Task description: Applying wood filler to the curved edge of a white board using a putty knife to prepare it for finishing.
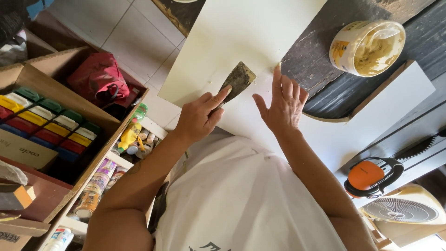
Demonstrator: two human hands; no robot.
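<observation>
My left hand (199,117) grips a putty knife (238,81) with a filler-smeared blade, index finger stretched along it, the blade pressed onto a white board (241,32). My right hand (282,103) lies flat on the same board just right of the blade, fingers spread, fingertips near the board's right edge. An open tub of beige filler (368,47) stands on the dark worktop (325,56) beyond my right hand.
Orange ear defenders (374,176) and a white fan (402,210) lie at the lower right. A second white panel (395,104) sits under the tub. At left stand wooden shelves with coloured boxes (44,123), a red bag (100,80) and bottles and cans (130,137).
</observation>
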